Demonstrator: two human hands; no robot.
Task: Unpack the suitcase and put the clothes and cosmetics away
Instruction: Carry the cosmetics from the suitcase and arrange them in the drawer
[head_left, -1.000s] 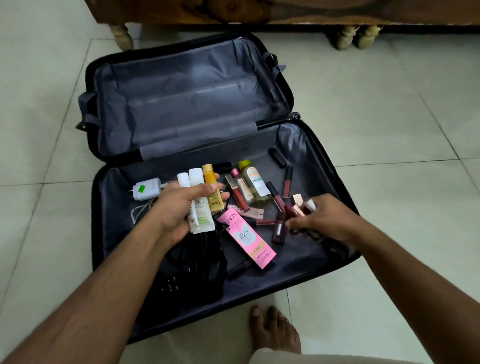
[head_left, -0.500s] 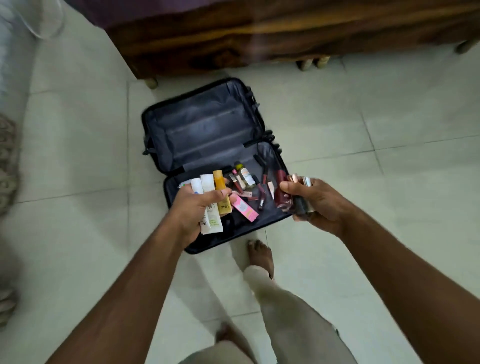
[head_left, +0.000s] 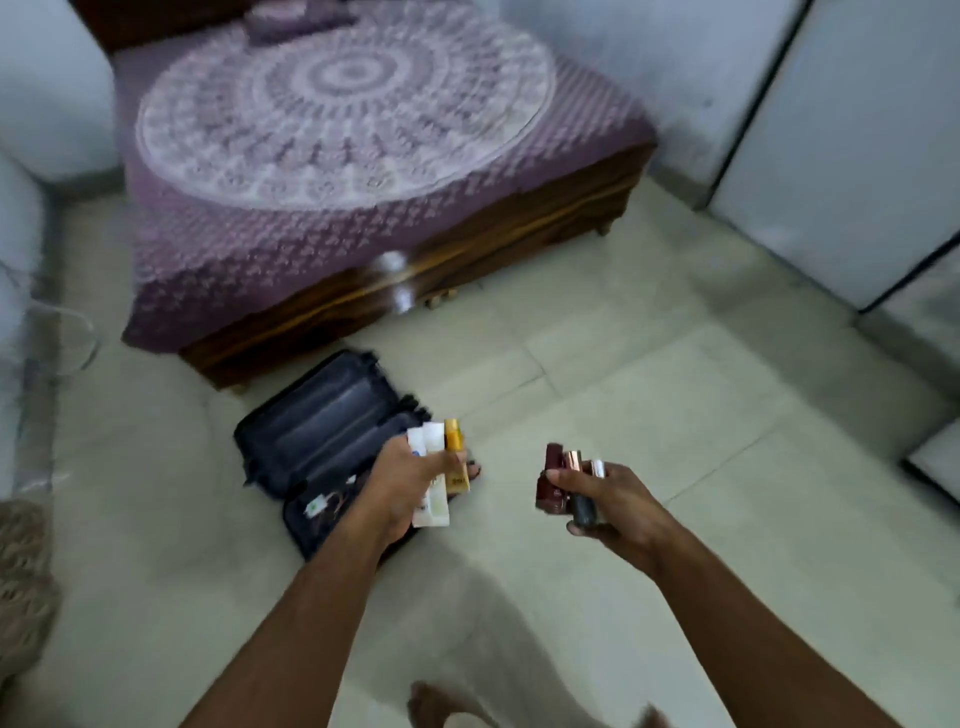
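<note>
The dark suitcase (head_left: 322, 441) lies open on the tiled floor beside the bed. My left hand (head_left: 405, 483) grips a bunch of tubes (head_left: 434, 467), two white and one yellow, held above the suitcase's right edge. My right hand (head_left: 608, 499) grips several small cosmetics (head_left: 561, 478), dark red and dark bottles with rose-gold caps, over bare floor to the right of the suitcase. A white charger (head_left: 317, 506) and its cable show in the suitcase's near half; my left arm hides the rest of that half.
A wooden bed (head_left: 415, 270) with a purple patterned cover (head_left: 337, 130) stands behind the suitcase. White cupboard doors (head_left: 831, 156) rise at the right. A knitted rug (head_left: 21, 582) lies at the left edge. My bare foot (head_left: 431, 706) is on the pale floor tiles (head_left: 675, 389).
I have risen from crouching over the suitcase, so it now looks small and far. Both hands lifted their cosmetics out, and the view swung up to the bed and cupboards.
</note>
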